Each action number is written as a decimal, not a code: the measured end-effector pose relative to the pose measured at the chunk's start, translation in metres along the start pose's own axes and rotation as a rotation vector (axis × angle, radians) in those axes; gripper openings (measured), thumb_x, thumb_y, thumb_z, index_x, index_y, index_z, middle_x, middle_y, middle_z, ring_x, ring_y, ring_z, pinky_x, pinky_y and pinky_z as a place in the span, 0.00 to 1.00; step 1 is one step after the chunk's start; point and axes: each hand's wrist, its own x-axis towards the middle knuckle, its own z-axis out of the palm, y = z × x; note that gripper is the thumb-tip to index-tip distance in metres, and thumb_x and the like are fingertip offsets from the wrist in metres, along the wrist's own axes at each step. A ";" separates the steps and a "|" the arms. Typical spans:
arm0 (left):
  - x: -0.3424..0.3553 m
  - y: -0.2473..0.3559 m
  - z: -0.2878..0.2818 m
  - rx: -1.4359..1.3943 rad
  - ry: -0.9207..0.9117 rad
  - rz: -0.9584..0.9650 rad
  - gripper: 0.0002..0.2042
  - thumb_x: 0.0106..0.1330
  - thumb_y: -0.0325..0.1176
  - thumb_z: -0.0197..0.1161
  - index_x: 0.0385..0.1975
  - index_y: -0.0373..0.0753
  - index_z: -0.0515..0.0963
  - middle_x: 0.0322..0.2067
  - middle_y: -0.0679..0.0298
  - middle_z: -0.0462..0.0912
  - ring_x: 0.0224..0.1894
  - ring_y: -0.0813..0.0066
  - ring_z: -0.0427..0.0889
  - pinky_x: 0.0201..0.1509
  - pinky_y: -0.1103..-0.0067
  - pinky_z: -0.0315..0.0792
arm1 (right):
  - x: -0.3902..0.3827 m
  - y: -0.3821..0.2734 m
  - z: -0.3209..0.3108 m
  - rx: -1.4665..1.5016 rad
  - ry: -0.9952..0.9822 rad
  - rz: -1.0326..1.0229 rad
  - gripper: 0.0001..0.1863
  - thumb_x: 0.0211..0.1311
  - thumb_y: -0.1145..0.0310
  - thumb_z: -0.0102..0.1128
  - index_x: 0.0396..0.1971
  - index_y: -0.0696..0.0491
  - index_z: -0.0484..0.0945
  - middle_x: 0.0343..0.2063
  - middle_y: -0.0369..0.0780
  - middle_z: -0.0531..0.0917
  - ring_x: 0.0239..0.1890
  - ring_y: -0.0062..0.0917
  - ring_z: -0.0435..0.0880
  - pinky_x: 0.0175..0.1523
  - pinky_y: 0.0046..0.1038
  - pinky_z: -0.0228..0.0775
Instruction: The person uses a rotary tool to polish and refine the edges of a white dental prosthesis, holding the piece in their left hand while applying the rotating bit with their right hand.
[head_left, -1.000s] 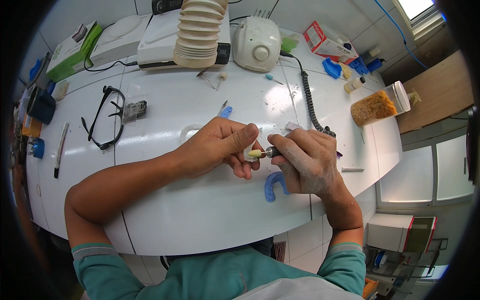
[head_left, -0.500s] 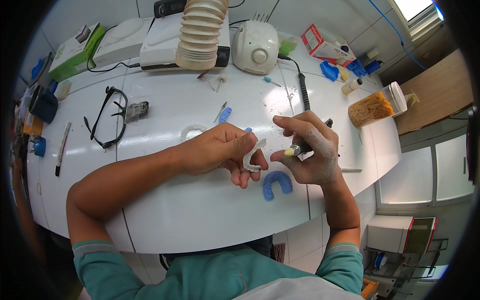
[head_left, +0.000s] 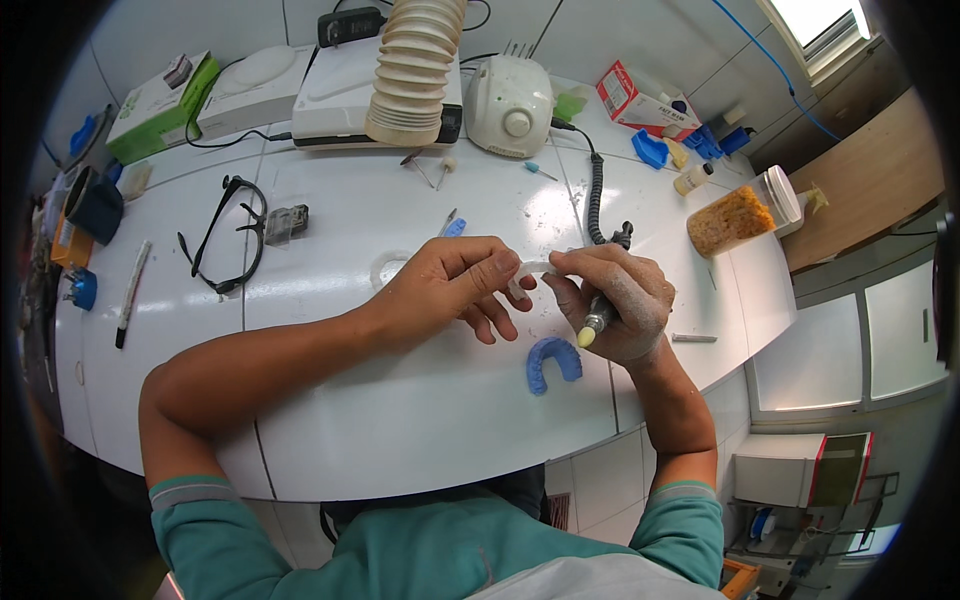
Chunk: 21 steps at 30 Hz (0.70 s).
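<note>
My left hand pinches a translucent white dental arch piece between thumb and forefinger, its other fingers loosely curled. My right hand, dusted with white powder, has thumb and forefinger at the arch's other end. That same hand also holds a rotary handpiece, whose pale yellow tip points down toward me, away from the arch. Just below the hands lies a blue horseshoe-shaped dental mould. Another whitish arch lies on the table beside my left wrist, partly hidden.
Black-framed glasses and a marker pen lie at left. At the back stand a ribbed suction hose and a white control unit, with a coiled cord running forward. A jar of orange bits is at right.
The right hand has come up to the arch and now touches it. The handpiece tip has swung from pointing left to pointing down. The arch has turned and risen slightly.
</note>
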 end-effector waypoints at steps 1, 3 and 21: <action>-0.002 0.002 0.004 0.022 0.031 0.019 0.24 0.83 0.54 0.53 0.46 0.34 0.82 0.40 0.56 0.87 0.36 0.73 0.89 0.37 0.80 0.85 | -0.001 0.001 0.000 -0.033 0.014 0.020 0.15 0.53 0.82 0.77 0.42 0.56 0.87 0.31 0.40 0.89 0.27 0.27 0.91 0.29 0.25 0.83; -0.002 -0.001 0.008 0.048 0.070 0.082 0.18 0.81 0.48 0.59 0.45 0.35 0.82 0.40 0.58 0.87 0.37 0.74 0.89 0.38 0.79 0.85 | -0.002 0.002 0.000 -0.025 0.004 -0.004 0.15 0.54 0.81 0.78 0.42 0.57 0.86 0.30 0.41 0.89 0.26 0.26 0.90 0.28 0.25 0.82; -0.009 0.005 0.023 -0.002 0.137 0.099 0.11 0.75 0.29 0.68 0.49 0.33 0.75 0.43 0.59 0.83 0.44 0.74 0.90 0.47 0.80 0.89 | -0.006 0.009 0.003 0.016 -0.057 -0.089 0.19 0.50 0.78 0.79 0.43 0.59 0.85 0.28 0.38 0.86 0.24 0.24 0.87 0.25 0.25 0.77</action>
